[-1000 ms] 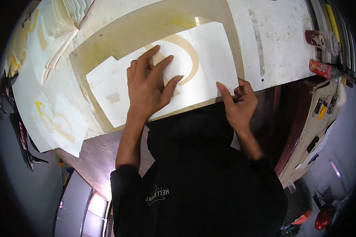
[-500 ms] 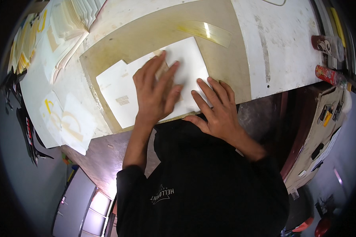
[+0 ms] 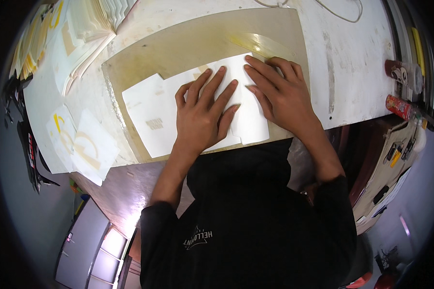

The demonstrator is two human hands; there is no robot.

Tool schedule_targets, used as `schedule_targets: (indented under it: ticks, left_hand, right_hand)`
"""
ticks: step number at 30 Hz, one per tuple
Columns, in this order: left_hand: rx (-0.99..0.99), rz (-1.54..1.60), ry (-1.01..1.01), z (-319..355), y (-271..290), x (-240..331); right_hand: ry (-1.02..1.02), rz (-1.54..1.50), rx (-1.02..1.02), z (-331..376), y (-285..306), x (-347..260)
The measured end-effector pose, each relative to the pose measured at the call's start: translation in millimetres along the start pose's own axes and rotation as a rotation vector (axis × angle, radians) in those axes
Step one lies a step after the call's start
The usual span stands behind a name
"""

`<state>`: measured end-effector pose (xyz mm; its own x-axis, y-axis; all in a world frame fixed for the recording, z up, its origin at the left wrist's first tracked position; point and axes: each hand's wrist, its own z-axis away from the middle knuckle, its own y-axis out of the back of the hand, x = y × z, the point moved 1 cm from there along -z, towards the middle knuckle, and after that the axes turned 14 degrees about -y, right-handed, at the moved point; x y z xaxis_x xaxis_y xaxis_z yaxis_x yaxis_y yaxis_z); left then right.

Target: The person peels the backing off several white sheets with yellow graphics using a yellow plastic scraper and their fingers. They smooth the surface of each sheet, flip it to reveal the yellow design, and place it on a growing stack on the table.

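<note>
Loosely spread fingers point(image 3: 225, 94) touch paper point(image 3: 252, 118)

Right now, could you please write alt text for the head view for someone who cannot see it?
A person's left hand and right hand rest on folded white paper atop a beige mat on a white table. Loose white sheets lie to the left; a plastic cup is at the right.

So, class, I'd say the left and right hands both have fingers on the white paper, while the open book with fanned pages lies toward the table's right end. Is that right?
Not quite: the head view shows the open book toward the left end of the table. The left hand and right hand do both have fingers on the white paper.
</note>
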<state>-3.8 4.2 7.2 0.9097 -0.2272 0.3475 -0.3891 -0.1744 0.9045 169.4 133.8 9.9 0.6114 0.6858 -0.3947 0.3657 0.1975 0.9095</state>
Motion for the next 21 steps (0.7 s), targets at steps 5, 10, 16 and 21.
schedule_targets:
  ticks: [5,10,16,21]
  left_hand:
    - [-0.006,0.018,0.023,0.8,-0.2,-1.3]
    - [-0.040,0.016,0.029,-0.8,2.8,-1.1]
    - [-0.045,0.021,0.016,-0.6,1.4,-3.5]
    - [-0.044,0.023,0.027,-0.4,1.0,-3.4]
  right_hand:
    - [-0.014,0.036,-0.039,1.1,0.0,4.5]
    - [-0.003,0.054,-0.226,-3.5,18.0,8.4]
    - [0.014,0.067,-0.435,-15.3,38.9,9.9]
    - [-0.016,0.086,-0.490,-18.6,41.4,8.3]
